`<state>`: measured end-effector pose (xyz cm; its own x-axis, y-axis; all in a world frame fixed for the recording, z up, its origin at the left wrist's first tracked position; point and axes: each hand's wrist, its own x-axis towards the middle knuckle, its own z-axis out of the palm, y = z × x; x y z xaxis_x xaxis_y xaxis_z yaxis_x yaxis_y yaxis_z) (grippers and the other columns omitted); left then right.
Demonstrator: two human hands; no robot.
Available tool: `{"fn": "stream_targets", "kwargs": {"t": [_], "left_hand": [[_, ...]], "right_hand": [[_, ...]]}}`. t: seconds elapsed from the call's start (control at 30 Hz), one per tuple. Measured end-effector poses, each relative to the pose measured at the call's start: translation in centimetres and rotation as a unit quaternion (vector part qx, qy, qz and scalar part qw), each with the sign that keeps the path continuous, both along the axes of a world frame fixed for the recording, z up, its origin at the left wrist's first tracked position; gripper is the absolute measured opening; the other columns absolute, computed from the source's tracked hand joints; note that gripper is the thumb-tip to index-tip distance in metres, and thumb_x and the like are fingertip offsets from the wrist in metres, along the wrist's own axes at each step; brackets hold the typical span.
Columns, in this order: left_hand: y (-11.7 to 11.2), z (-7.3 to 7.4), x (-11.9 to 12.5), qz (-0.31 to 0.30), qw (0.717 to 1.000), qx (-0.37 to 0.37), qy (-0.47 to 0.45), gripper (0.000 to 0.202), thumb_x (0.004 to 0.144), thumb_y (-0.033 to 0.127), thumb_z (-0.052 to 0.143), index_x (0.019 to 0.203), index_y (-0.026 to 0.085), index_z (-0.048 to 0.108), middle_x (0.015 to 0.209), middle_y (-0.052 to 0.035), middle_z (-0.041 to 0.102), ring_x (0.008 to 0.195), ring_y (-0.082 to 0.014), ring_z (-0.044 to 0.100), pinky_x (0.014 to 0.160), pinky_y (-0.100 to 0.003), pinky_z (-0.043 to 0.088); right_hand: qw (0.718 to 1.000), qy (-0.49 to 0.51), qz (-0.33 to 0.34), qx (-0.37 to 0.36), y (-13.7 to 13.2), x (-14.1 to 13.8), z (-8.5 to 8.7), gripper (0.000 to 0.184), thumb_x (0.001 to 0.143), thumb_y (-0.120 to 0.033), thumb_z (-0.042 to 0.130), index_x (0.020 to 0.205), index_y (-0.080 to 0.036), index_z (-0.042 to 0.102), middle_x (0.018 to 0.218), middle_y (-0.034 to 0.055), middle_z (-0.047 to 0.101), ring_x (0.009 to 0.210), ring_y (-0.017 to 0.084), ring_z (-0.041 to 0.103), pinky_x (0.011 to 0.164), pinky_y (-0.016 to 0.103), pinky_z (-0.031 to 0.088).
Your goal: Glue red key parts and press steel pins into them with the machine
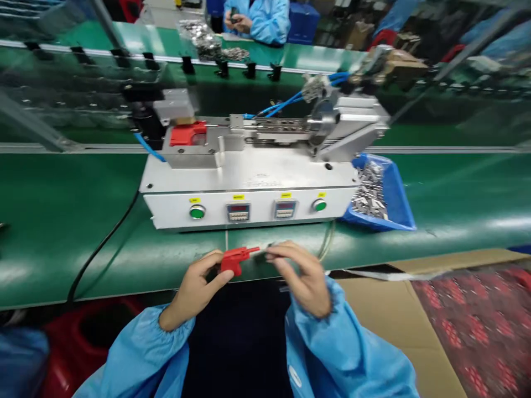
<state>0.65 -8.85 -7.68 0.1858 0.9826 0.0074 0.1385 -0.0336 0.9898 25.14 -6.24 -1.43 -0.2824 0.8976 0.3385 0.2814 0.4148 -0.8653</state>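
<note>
My left hand [199,286] is closed around a red pistol-shaped plastic part [233,260] just above the front of the green bench. The part's thin red stem points right, towards my other hand. Thumb and fingertips of my right hand [302,275] are pinched together a short gap from that stem; a small, blurred piece seems to be at the fingertips, too unclear to name. Behind both hands stands a metal bench machine [253,179] with green buttons and small displays. A similar red part [188,134] sits in the fixture at its left end.
A blue bin [394,193] of small metal pieces stands right of the machine. An open cardboard box [369,315] at lower right holds several red parts under clear plastic. A black cable [108,237] crosses the bench at left. Across the rail, another person's hands [240,23] hold something dark.
</note>
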Motion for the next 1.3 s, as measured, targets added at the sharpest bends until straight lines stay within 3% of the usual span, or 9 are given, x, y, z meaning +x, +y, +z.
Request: {"fn": "stream_targets", "kwargs": {"t": [0.13, 0.2, 0.3, 0.47, 0.6, 0.7, 0.83, 1.1, 1.3], "left_hand": [[0.5, -1.0, 0.0, 0.033, 0.995, -0.068, -0.066, 0.033, 0.098, 0.045, 0.072, 0.118, 0.019, 0.070, 0.096, -0.0063, 0.075, 0.082, -0.0193, 0.067, 0.074, -0.029, 0.054], [0.7, -1.2, 0.1, 0.042, 0.993, -0.078, -0.083, 0.035, 0.096, 0.045, 0.074, 0.120, 0.019, 0.067, 0.099, -0.0067, 0.076, 0.082, -0.0184, 0.068, 0.074, -0.028, 0.054], [0.8, -1.0, 0.3, 0.050, 0.990, -0.090, -0.093, 0.035, 0.095, 0.042, 0.076, 0.120, 0.020, 0.064, 0.100, -0.0064, 0.077, 0.079, -0.0166, 0.068, 0.074, -0.028, 0.054], [1.1, -0.6, 0.3, 0.054, 0.984, -0.109, -0.126, 0.038, 0.091, 0.041, 0.080, 0.116, 0.021, 0.060, 0.101, -0.0057, 0.078, 0.079, -0.0161, 0.071, 0.074, -0.027, 0.055], [1.7, -0.3, 0.7, 0.056, 0.982, -0.112, -0.144, 0.037, 0.094, 0.053, 0.075, 0.099, 0.019, 0.061, 0.082, -0.0025, 0.075, 0.065, -0.0141, 0.066, 0.063, -0.025, 0.052], [2.3, -0.2, 1.2, 0.081, 0.981, -0.094, -0.148, 0.043, 0.095, 0.060, 0.070, 0.090, 0.019, 0.061, 0.072, -0.0002, 0.071, 0.058, -0.0122, 0.060, 0.057, -0.023, 0.048], [2.8, -0.1, 1.7, 0.110, 0.981, -0.073, -0.142, 0.048, 0.093, 0.066, 0.070, 0.084, 0.020, 0.061, 0.066, 0.0013, 0.068, 0.054, -0.0122, 0.059, 0.053, -0.023, 0.047], [2.6, -0.1, 1.6, 0.111, 0.984, -0.047, -0.133, 0.045, 0.094, 0.063, 0.071, 0.085, 0.019, 0.064, 0.061, 0.0030, 0.064, 0.049, -0.0111, 0.053, 0.049, -0.022, 0.042], [2.5, -0.5, 1.6, 0.112, 0.984, -0.056, -0.127, 0.048, 0.094, 0.065, 0.070, 0.085, 0.019, 0.062, 0.060, 0.0029, 0.063, 0.049, -0.0108, 0.052, 0.049, -0.022, 0.041]], "right_hand": [[0.977, 0.019, -0.202, 0.069, 0.2, 3.3, -1.4, 0.009, 0.102, -0.029, 0.067, 0.101, -0.023, 0.074, 0.080, 0.0020, 0.066, 0.072, 0.019, 0.063, 0.068, 0.032, 0.052], [0.972, 0.001, -0.227, 0.064, 0.4, 3.9, -2.7, 0.018, 0.096, -0.035, 0.074, 0.109, -0.023, 0.073, 0.084, 0.0027, 0.063, 0.073, 0.020, 0.061, 0.068, 0.034, 0.053], [0.985, -0.078, -0.154, 0.021, 0.9, 3.4, -4.5, 0.043, 0.091, -0.039, 0.080, 0.129, -0.023, 0.067, 0.107, 0.0088, 0.067, 0.091, 0.025, 0.067, 0.079, 0.040, 0.060], [0.988, -0.123, -0.086, 0.023, 2.0, 1.5, -6.0, 0.019, 0.101, -0.035, 0.066, 0.115, -0.022, 0.069, 0.121, 0.0131, 0.072, 0.112, 0.029, 0.070, 0.100, 0.047, 0.059], [0.991, -0.111, -0.049, -0.048, 1.9, 1.1, -5.2, 0.021, 0.104, -0.040, 0.062, 0.110, -0.021, 0.068, 0.100, 0.0088, 0.076, 0.090, 0.024, 0.073, 0.083, 0.035, 0.062], [0.990, -0.123, -0.044, -0.046, 1.5, 0.9, -4.0, 0.024, 0.103, -0.043, 0.064, 0.109, -0.020, 0.070, 0.089, 0.0057, 0.074, 0.073, 0.020, 0.068, 0.071, 0.031, 0.060], [0.990, -0.129, -0.055, -0.033, 0.9, 0.2, -3.2, 0.025, 0.103, -0.043, 0.064, 0.109, -0.020, 0.071, 0.090, 0.0065, 0.074, 0.069, 0.020, 0.066, 0.068, 0.032, 0.058], [0.989, -0.132, -0.044, -0.046, 0.4, -1.2, -3.7, 0.020, 0.103, -0.038, 0.064, 0.108, -0.020, 0.071, 0.080, 0.0028, 0.070, 0.055, 0.015, 0.056, 0.059, 0.029, 0.053], [0.987, -0.136, -0.058, -0.055, 0.4, -1.3, -3.6, 0.021, 0.103, -0.040, 0.064, 0.106, -0.020, 0.071, 0.076, 0.0021, 0.069, 0.058, 0.016, 0.061, 0.060, 0.028, 0.054]]}}
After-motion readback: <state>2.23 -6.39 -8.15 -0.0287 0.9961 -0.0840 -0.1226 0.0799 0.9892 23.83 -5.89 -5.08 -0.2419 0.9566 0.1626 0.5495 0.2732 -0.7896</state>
